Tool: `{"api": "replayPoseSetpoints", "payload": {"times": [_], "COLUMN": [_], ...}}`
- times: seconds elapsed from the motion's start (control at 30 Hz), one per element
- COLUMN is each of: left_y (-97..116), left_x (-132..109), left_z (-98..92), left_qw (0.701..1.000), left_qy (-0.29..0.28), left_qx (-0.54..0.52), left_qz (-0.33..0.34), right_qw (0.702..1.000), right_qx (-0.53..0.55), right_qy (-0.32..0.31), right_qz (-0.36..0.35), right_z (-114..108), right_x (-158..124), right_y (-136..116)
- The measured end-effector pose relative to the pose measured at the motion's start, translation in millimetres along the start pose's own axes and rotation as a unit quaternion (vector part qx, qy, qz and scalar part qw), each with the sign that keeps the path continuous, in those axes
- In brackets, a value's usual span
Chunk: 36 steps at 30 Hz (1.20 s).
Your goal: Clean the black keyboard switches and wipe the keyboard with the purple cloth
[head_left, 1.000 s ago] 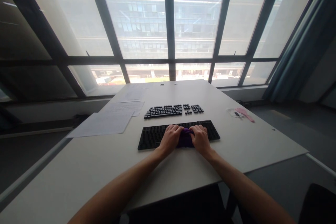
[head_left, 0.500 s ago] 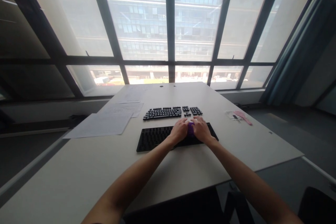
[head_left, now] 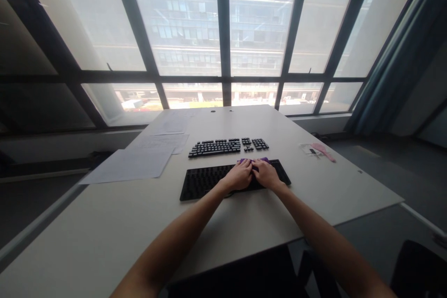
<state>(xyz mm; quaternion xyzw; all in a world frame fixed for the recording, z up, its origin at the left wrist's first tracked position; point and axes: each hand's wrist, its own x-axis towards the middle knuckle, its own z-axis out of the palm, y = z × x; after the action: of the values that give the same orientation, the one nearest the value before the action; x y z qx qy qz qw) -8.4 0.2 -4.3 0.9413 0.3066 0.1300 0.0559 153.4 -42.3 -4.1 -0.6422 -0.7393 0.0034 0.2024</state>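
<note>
A black keyboard (head_left: 200, 182), its keycaps off, lies across the near part of the table. Over its right half, my left hand (head_left: 239, 176) and my right hand (head_left: 267, 174) sit side by side, thumbs close together. Both are closed on a purple cloth (head_left: 264, 159), which shows only as a strip beyond my fingers. The rest of the cloth is hidden under the hands. Just behind the keyboard, the dark keycaps (head_left: 220, 147) are laid out on the table in keyboard order.
White paper sheets (head_left: 131, 165) are spread along the left of the white table (head_left: 251, 223). To the right lie a pink tool (head_left: 322, 151) and a small clear bag (head_left: 308, 149). Windows stand beyond the far edge, with a curtain (head_left: 387, 65) at right.
The purple cloth was bunched between my hands; now it shows as a flatter strip beyond my fingers. My hands have come closer together. The view has tilted slightly.
</note>
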Motion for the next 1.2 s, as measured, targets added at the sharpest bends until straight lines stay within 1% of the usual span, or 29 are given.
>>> {"api": "replayPoseSetpoints", "payload": {"times": [0.17,0.33,0.43,0.53,0.6,0.7,0.77,0.8,0.93,1.03,1.1,1.2], "left_y": [3,10,21,34,42,52,57,59,62,62,62,65], "left_x": [0,-4,-5,-3,-3,-5,-7,-8,-11,-13,-14,-15], "left_z": [-4.1,-15.2,-24.9,-33.1,-34.8,-28.9,-20.1,-14.7,7.9,20.1,23.6,22.2], "left_qw": [0.999,0.996,0.994,0.989,0.991,0.997,0.998,0.998,0.997,0.997,0.996,0.994], "left_qy": [0.037,0.077,0.105,0.137,0.128,0.076,0.059,0.062,0.080,0.067,0.070,0.099], "left_qx": [-0.015,-0.025,-0.032,-0.043,-0.042,-0.032,-0.030,-0.029,0.004,0.037,0.051,0.052], "left_qz": [-0.020,-0.034,-0.022,0.014,0.026,0.014,0.002,0.000,0.019,0.021,0.020,0.017], "right_qw": [0.998,0.995,0.993,0.993,0.995,0.999,0.997,0.996,0.998,0.998,0.998,0.996], "right_qx": [0.005,0.008,0.012,0.015,0.018,0.033,0.038,0.035,0.014,0.021,0.036,0.049], "right_qy": [0.053,0.091,0.103,0.105,0.083,0.004,-0.039,-0.042,-0.035,-0.032,-0.005,0.067], "right_qz": [0.041,0.046,0.047,0.052,0.042,-0.022,-0.060,-0.064,-0.043,-0.050,-0.049,-0.033], "right_z": [-1,-7,-20,-38,-47,-47,-38,-32,-7,-3,-6,-11], "right_x": [4,4,1,-7,-15,-30,-40,-45,-58,-62,-62,-61], "right_y": [-6,-8,-2,9,16,25,29,31,36,37,35,27]}}
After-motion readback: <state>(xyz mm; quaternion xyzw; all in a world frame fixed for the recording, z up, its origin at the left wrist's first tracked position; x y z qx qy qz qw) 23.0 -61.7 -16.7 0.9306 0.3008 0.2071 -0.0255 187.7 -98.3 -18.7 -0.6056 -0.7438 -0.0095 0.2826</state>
